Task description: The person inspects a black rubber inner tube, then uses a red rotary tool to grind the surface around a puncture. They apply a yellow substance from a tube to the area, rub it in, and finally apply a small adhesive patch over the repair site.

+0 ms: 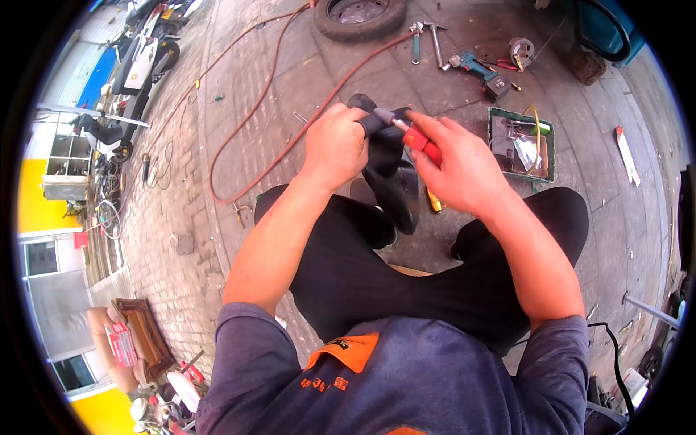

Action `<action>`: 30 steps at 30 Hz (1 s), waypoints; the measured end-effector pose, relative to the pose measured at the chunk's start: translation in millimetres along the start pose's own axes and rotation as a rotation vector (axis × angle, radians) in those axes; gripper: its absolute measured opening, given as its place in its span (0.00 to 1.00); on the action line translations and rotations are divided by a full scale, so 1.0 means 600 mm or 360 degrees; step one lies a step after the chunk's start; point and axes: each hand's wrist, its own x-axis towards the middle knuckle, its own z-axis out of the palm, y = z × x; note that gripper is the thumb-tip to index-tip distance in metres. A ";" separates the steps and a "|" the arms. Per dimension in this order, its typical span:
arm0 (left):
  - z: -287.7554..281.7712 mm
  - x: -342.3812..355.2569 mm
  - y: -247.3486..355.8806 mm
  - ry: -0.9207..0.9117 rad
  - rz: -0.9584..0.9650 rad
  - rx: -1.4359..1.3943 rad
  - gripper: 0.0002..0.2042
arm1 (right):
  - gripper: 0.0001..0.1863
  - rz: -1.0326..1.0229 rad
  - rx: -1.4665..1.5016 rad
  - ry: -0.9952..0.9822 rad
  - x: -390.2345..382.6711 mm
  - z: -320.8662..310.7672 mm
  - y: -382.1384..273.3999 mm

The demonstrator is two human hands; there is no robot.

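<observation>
Black rubber, looking like a flattened inner tube (395, 199), is hanging in a loose fold between the person's knees, its upper end bunched up in front of them. The left hand (337, 145) is closing around that upper part, fingers curled and pinching the rubber. The right hand (464, 163) is wrapping a red-handled tool (423, 145), its index finger reaching forward along the shank; whether that fingertip is also touching the rubber, I cannot tell. The tool's grey conical tip (384, 114) is lying right at the gripped rubber, though blur is hiding the exact contact.

For good control, the left hand should be stretching the rubber flat and firm, since slack material is likely to be bunching under the tip. The right hand should be pressing lightly and evenly, with the left fingers sitting clear of the tip's path; leaning too hard could be tearing thin rubber.

Farther out, a red hose (344, 78) is curving across the paving, a tyre (360, 29) is lying beyond it, and a cordless driver (475, 69) is resting near a green crate (551, 148).
</observation>
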 end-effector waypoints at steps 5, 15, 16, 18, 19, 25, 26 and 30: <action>0.006 0.005 -0.002 0.0059 0.0037 0.0040 0.14 | 0.28 -0.0009 -0.0004 -0.0018 0.003 0.000 0.005; -0.004 0.001 0.002 0.0030 0.0167 0.0190 0.14 | 0.27 -0.0067 -0.0046 -0.0135 -0.008 -0.023 -0.014; -0.003 0.003 -0.004 0.0037 0.0214 0.0186 0.14 | 0.27 -0.0073 -0.0063 -0.0114 -0.008 -0.021 -0.012; -0.001 -0.001 -0.006 0.0049 0.0266 0.0190 0.13 | 0.27 -0.0083 -0.0097 -0.0072 -0.003 -0.015 -0.002; 0.000 0.000 -0.005 0.0058 0.0280 0.0197 0.12 | 0.27 -0.0061 -0.0159 -0.0083 0.003 -0.014 0.000; 0.008 -0.002 -0.015 0.0006 0.0311 0.0250 0.11 | 0.28 -0.0050 -0.0147 -0.0092 0.001 -0.015 0.006; 0.009 0.002 -0.015 0.0027 0.0327 0.0253 0.11 | 0.27 -0.0058 -0.0130 -0.0105 -0.001 -0.015 0.004; 0.003 -0.004 -0.010 -0.0073 0.0229 0.0280 0.14 | 0.25 -0.0067 -0.0067 -0.0114 -0.006 -0.019 -0.005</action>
